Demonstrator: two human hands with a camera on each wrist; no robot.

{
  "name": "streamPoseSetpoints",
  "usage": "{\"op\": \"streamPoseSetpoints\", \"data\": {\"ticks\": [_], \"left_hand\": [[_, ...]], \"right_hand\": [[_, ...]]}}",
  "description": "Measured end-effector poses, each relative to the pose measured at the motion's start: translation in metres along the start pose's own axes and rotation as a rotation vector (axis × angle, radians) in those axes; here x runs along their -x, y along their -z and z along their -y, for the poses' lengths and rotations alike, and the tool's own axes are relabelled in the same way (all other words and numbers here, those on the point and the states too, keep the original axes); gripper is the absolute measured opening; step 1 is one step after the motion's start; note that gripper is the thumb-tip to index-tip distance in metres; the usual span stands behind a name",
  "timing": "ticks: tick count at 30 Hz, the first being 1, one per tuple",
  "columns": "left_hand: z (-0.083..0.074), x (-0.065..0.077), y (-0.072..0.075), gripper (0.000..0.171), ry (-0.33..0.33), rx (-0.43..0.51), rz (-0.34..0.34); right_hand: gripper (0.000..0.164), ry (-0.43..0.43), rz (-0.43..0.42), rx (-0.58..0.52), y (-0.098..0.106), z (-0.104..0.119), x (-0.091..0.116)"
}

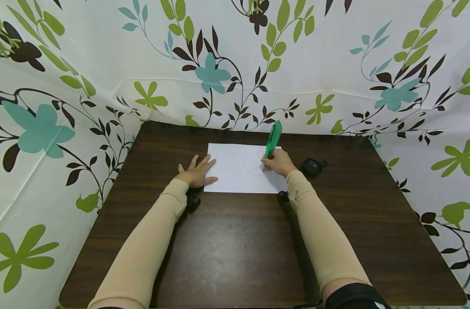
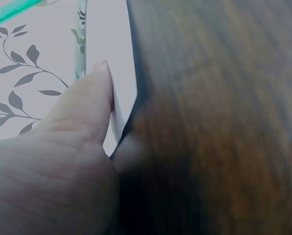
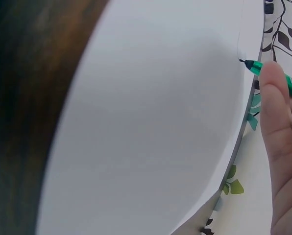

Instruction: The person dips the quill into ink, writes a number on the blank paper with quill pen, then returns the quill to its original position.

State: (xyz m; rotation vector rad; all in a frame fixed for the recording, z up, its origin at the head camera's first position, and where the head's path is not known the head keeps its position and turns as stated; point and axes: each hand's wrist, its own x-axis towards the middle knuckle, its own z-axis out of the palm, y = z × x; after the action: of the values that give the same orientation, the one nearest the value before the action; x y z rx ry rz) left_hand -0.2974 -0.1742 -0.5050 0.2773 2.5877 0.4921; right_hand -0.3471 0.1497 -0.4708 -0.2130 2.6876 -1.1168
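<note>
Paper (image 1: pixel 231 176) near the worktop's (image 1: pixel 227 249) far edge needs steadying by the spread left hand (image 1: pixel 196 174) at its left edge, while the right hand (image 1: pixel 280 162), pinching the pen (image 1: pixel 274 136), should press lightly, evenly.

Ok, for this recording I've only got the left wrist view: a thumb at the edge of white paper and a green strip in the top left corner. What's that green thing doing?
Observer: Most likely it's the green pen, which the head view shows held upright in the right-hand grip.
Operator: Is it reaching the paper?
Observer: In the right wrist view, its dark tip appears to touch the white sheet, at the end of a thin line.
Operator: Anything beyond that hand, to its right?
Observer: Yes, a small black object on the dark table; I can't tell what it is.
</note>
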Motion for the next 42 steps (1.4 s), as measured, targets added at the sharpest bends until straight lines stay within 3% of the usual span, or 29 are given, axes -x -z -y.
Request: {"op": "streamPoseSetpoints", "data": {"ticks": [10, 22, 32, 42], "left_hand": [[0.003, -0.004, -0.003, 0.078, 0.006, 0.003, -0.008], [-0.008, 0.016, 0.006, 0.077, -0.026, 0.002, -0.022], [0.000, 0.000, -0.002, 0.078, -0.011, -0.017, -0.005], [0.002, -0.001, -0.002, 0.078, -0.006, -0.027, -0.017]], "right_hand": [[0.021, -0.007, -0.014, 0.023, -0.001, 0.001, -0.001], [0.021, 0.035, -0.035, 0.030, -0.003, 0.001, -0.002], [0.021, 0.031, -0.038, 0.010, -0.003, 0.000, -0.005], [0.021, 0.026, -0.050, 0.030, -0.004, 0.002, -0.003]]}}
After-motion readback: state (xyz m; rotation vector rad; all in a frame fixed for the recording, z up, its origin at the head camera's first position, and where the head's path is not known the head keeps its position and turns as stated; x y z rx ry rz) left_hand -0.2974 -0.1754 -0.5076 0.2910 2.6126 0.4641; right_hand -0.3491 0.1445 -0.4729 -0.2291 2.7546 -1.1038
